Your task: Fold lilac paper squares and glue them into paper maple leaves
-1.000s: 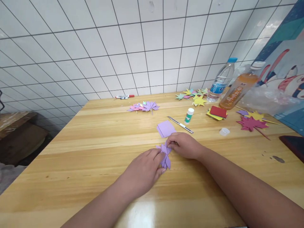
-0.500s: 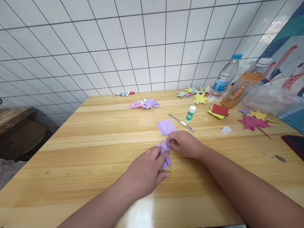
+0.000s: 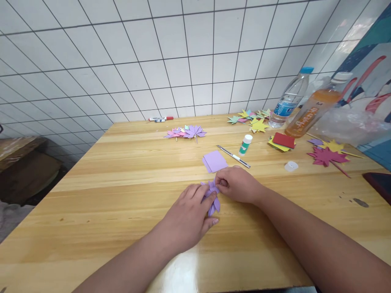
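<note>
A purple folded paper leaf [image 3: 214,206] lies on the wooden table, partly covered by both hands. My left hand [image 3: 191,211] rests over its left side with fingers stretched out, the fingertips pressing on the paper. At the leaf's upper right, my right hand [image 3: 235,183] pinches a point of it between thumb and curled forefinger. Just beyond the hands lies a small stack of purple paper squares [image 3: 215,161]. To the right of that stack are a slim utility knife [image 3: 233,156] and an upright glue stick [image 3: 245,145].
Finished paper leaves [image 3: 194,132] lie farther back, and more leaves [image 3: 258,125] sit near a water bottle [image 3: 288,99] and an orange drink bottle [image 3: 314,110]. Red and yellow paper squares [image 3: 283,141], a clear cap [image 3: 291,166] and a dark red leaf [image 3: 326,156] are at right. Markers [image 3: 161,119] lie by the wall.
My right fingers have shifted very slightly at the leaf's top point, which shows less now. My left hand stays pressed on the leaf.
</note>
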The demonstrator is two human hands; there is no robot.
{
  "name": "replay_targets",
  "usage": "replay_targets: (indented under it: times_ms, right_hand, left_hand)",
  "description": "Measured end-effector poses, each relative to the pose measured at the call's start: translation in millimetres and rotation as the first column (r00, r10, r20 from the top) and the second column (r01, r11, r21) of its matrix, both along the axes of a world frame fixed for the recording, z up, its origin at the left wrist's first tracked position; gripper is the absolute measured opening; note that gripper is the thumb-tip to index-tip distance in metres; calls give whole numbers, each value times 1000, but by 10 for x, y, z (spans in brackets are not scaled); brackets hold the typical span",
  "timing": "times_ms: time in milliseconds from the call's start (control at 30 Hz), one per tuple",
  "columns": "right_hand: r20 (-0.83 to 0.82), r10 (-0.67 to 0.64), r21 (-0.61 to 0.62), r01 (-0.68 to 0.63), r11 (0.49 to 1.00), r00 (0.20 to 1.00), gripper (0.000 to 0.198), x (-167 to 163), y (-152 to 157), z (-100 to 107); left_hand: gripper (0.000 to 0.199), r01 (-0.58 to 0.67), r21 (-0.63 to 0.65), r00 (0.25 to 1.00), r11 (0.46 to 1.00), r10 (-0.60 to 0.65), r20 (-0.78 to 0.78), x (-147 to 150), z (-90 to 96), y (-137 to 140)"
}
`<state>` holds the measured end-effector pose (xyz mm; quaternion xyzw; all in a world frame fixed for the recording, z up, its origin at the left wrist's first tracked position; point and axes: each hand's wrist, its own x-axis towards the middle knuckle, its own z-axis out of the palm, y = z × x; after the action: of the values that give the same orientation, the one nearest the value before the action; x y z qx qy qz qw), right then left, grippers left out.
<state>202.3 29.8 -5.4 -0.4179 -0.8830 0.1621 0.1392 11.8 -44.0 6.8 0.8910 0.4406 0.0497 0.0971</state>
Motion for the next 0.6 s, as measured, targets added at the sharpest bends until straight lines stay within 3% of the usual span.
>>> replay_targets:
  times_ms: [200,600]
  right_hand:
    - [-12,4,6,-4,1000,1000,8,0,0,-10]
    - [14,-48,-1,48,999,999,14,-76,47,-37]
  left_hand:
    - [47,17,53,1000,998,-17,-7,10,-37,-16]
    - [48,5,0,1000,1000,-5,12,52,21,-37]
